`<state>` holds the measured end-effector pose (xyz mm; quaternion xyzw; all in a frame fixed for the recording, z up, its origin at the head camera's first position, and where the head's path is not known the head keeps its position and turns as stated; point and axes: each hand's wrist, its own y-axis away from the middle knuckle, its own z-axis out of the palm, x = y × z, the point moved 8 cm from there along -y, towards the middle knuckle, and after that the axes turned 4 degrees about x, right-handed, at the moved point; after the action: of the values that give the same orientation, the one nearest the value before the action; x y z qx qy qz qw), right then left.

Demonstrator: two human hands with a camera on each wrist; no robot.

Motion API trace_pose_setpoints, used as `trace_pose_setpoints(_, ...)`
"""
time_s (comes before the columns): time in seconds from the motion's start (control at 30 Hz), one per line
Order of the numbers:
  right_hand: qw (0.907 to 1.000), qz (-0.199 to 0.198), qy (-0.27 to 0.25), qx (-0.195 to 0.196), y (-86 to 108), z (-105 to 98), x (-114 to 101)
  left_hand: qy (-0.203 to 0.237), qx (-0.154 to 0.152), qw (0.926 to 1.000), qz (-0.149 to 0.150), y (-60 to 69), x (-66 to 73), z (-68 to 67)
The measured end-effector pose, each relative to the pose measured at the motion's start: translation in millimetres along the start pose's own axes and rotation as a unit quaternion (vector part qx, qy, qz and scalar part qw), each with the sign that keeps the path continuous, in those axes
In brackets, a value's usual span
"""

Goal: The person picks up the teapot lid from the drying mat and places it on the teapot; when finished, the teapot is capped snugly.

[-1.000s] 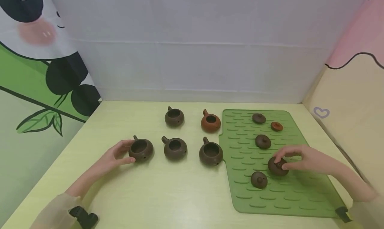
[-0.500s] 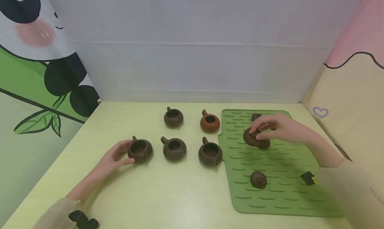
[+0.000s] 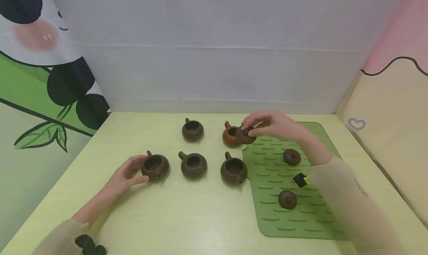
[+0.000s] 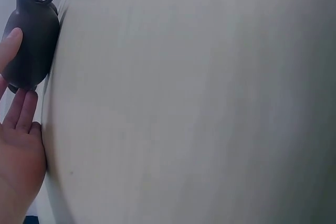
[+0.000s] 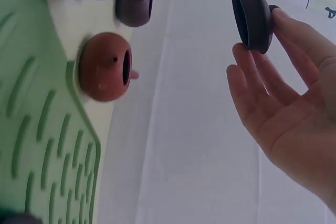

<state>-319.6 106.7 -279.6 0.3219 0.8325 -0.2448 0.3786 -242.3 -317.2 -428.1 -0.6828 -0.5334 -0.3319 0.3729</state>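
Note:
My left hand (image 3: pixel 127 174) holds the leftmost dark brown teapot (image 3: pixel 155 167) between thumb and fingers; the pot stands lidless on the table. In the left wrist view the thumb lies against the teapot (image 4: pixel 32 51). With thumb and fingertips my right hand (image 3: pixel 275 126) pinches a dark teapot lid (image 3: pixel 245 136) by its knob. The lid is in the air, overlapping the right side of the reddish-brown teapot (image 3: pixel 229 137) in the head view. In the right wrist view the hollow underside of the lid (image 5: pixel 253 17) shows, apart from the reddish-brown teapot (image 5: pixel 106 67).
More open dark teapots stand nearby: one at the back (image 3: pixel 193 130), one mid-row (image 3: pixel 194 166), one beside the mat (image 3: pixel 233 172). On the green mat (image 3: pixel 267 225) lie two visible dark lids, one farther back (image 3: pixel 292 157) and one nearer (image 3: pixel 287 200). My right arm hides part of the mat.
My right hand has lifted the dark lid off the mat and carried it left and back, to the reddish-brown teapot. The left hand stays at its teapot.

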Motion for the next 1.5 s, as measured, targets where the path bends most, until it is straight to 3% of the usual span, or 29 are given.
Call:
trace_pose_setpoints(0.27,0.9993,-0.005,-0.033,0.016,-39.7,21.1,-8.3,0.0,0.003,1.0,0.002,2.3,4.1,0.1)
trace_pose_setpoints(0.5,0.994,-0.034,-0.087,0.058,-69.6,43.0,-19.2,0.002,-0.003,0.9999,-0.009,4.5,3.5,1.7)
trace_pose_setpoints(0.67,0.9877,-0.037,-0.119,0.095,-83.5,61.2,-27.6,0.006,-0.001,1.0,0.001,2.2,4.4,2.2)
trace_pose_setpoints(0.8,0.9796,-0.025,-0.145,0.137,-91.5,77.8,-29.4,0.011,0.0,0.9999,0.012,-0.6,5.3,2.6)
trace_pose_setpoints(1.13,0.9452,-0.037,-0.245,0.212,-114.7,136.6,-32.9,0.015,0.006,0.9998,0.008,2.5,7.0,2.5)
trace_pose_setpoints(1.4,0.9257,-0.027,-0.264,0.27,-127.9,181.0,-23.7,0.008,0.008,0.9999,0.004,2.9,6.2,0.0)
trace_pose_setpoints(1.5,0.925,-0.012,-0.25,0.286,-128.1,191.5,-19.0,0.002,0.007,1.0,0.005,3.9,6.3,0.5)
